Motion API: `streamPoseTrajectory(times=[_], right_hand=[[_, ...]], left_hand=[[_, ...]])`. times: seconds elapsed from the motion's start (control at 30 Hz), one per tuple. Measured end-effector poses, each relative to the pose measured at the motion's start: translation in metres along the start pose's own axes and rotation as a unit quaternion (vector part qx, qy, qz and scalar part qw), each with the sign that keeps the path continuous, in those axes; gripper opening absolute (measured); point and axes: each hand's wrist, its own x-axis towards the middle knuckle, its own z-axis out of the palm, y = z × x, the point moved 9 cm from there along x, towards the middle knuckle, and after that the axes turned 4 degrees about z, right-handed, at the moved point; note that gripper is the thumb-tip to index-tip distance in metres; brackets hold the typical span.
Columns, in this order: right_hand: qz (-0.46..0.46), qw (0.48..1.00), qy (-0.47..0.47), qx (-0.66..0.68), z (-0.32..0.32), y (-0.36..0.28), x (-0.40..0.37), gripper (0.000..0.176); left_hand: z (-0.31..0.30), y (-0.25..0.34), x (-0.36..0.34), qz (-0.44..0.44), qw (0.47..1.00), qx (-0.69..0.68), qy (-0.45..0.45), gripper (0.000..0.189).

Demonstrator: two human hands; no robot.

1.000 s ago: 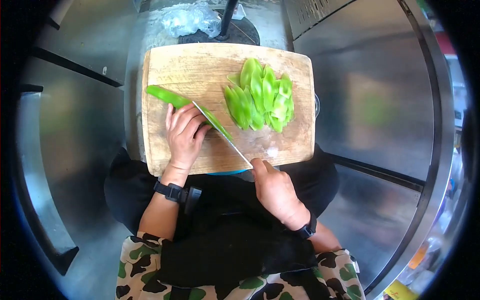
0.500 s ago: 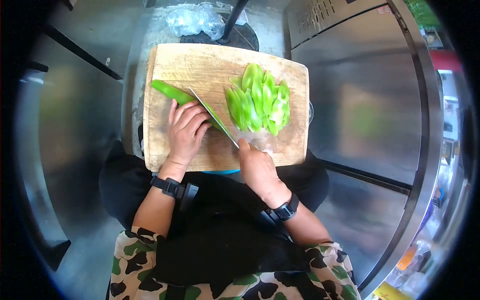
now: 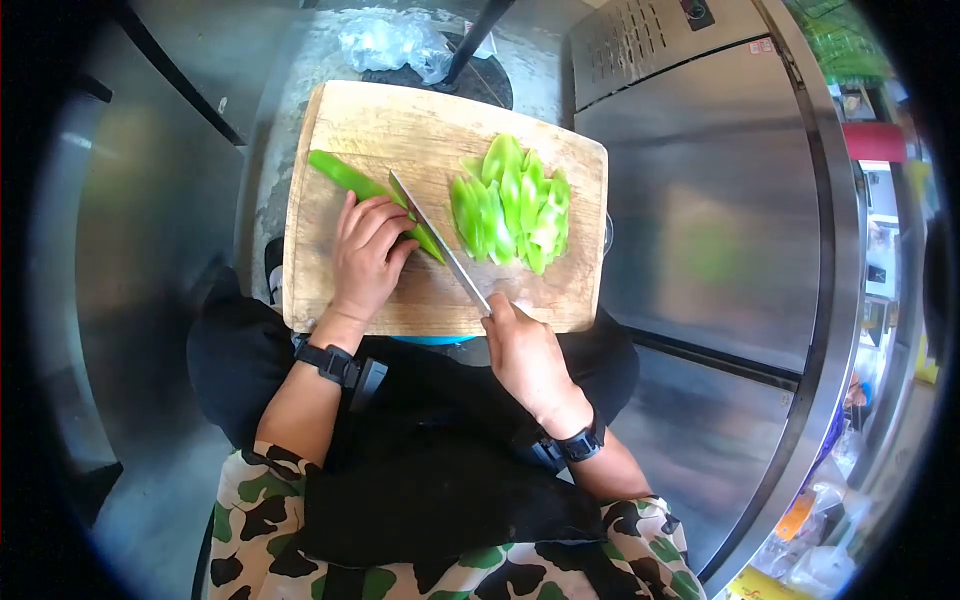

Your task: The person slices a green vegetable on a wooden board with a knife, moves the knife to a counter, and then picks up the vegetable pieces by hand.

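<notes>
A wooden cutting board [image 3: 390,120] lies across my lap. On its left half a long peeled celtuce stem [image 3: 342,175] slants from upper left down toward the middle. My left hand [image 3: 368,255] presses on the stem, its fingers bent over it. In my right hand [image 3: 532,360] is the handle of a kitchen knife [image 3: 447,247], whose long blade runs up and left beside my left fingertips, along the stem's right side. Thin, oblong celtuce slices [image 3: 512,205] overlap in a pile on the board's right half.
A steel cabinet [image 3: 700,220] stands close on the right and another steel surface [image 3: 170,250] on the left. Beyond the board, a clear plastic bag [image 3: 395,45] lies by a black post [image 3: 478,42] on a round base. A blue edge [image 3: 432,340] shows under the board.
The knife has shifted slightly right, away from the left fingers, and a gap shows beside the stem. My right hand is a little lower. The whole view has shifted slightly.
</notes>
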Motion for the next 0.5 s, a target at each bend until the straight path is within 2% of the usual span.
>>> streamPoseTrajectory(times=[0.33,0.5], right_hand=[[-0.014,1.000,0.009,-0.006,0.011,-0.001,0.007,0.021],[-0.008,1.000,0.017,-0.022,0.031,0.005,0.038,0.019]], left_hand=[[0.000,0.001,0.003,-0.003,1.000,0.008,-0.008,0.027],[0.001,0.000,0.001,0.001,1.000,0.010,-0.005,0.027]])
